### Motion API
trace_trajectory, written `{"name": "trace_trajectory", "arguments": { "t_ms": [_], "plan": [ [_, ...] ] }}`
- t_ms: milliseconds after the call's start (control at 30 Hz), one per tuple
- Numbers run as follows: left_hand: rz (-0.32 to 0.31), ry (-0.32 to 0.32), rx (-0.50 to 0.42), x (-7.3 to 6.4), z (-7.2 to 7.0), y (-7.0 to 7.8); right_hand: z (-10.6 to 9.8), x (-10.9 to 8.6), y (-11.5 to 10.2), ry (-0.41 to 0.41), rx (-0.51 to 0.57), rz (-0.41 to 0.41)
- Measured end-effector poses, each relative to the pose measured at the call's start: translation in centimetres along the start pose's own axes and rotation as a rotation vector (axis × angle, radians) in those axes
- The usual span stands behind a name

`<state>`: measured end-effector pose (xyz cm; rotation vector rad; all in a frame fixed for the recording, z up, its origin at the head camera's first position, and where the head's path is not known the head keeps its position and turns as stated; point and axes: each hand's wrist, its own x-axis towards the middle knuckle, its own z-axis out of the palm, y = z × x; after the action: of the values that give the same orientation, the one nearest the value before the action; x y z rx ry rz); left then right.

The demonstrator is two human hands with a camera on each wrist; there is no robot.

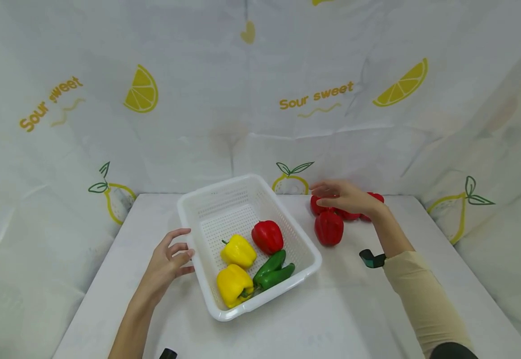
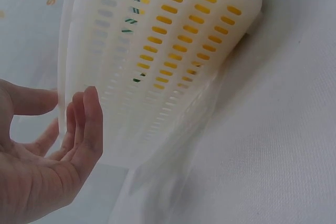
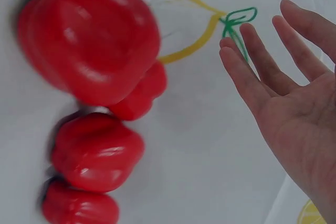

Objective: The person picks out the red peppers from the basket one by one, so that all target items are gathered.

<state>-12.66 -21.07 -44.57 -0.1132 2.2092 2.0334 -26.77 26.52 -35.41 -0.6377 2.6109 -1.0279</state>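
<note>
A white plastic basket (image 1: 217, 192) with perforated walls holds two yellow bell peppers (image 1: 239, 252), a red bell pepper (image 1: 267, 237) and two green peppers (image 1: 272, 271). At the left rim is my left hand (image 1: 166, 264), its fingers loosely bent. In the left wrist view its thumb and fingertips come right up to the rim and outer wall, without a tight grip. My right hand (image 1: 343, 197) hovers over several red bell peppers (image 1: 329, 228) right of the basket. In the right wrist view this hand (image 3: 294, 93) has its fingers spread, apart from the peppers, with nothing in it.
The white tabletop (image 1: 332, 319) runs back to a hanging sheet (image 1: 206, 99) printed with lemons and words. A dark device (image 1: 371, 258) sits at my right wrist. The basket stands slightly turned on the table.
</note>
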Motion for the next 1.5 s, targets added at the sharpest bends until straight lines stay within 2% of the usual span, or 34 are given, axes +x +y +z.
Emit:
{"name": "trace_trajectory", "arguments": {
  "t_ms": [100, 367, 600, 700, 1100, 1500],
  "plan": [
    [-0.005, 0.003, -0.006, 0.0, 0.1, -0.1, 0.2, 0.8, -1.3, -0.005, -0.020, -0.046],
    [-0.014, 0.009, -0.024, -0.2, 0.2, -0.4, 1.5, 2.9, -5.3, -0.080, -0.032, -0.127],
    [-0.015, 0.022, -0.028, -0.3, 0.3, -0.4, 3.4, 5.0, -8.0, -0.220, -0.008, -0.195],
    [-0.016, 0.024, -0.029, -0.3, 0.3, -0.4, 4.3, 5.7, -8.8, -0.262, -0.029, -0.210],
    [-0.006, 0.012, -0.043, -0.2, 0.3, -0.2, 7.7, 8.4, -9.9, -0.470, -0.103, -0.152],
    [-0.012, 0.018, -0.027, -0.2, 0.3, 0.0, 9.1, 11.0, -11.0, -0.616, -0.142, 0.004]
  ]
}}
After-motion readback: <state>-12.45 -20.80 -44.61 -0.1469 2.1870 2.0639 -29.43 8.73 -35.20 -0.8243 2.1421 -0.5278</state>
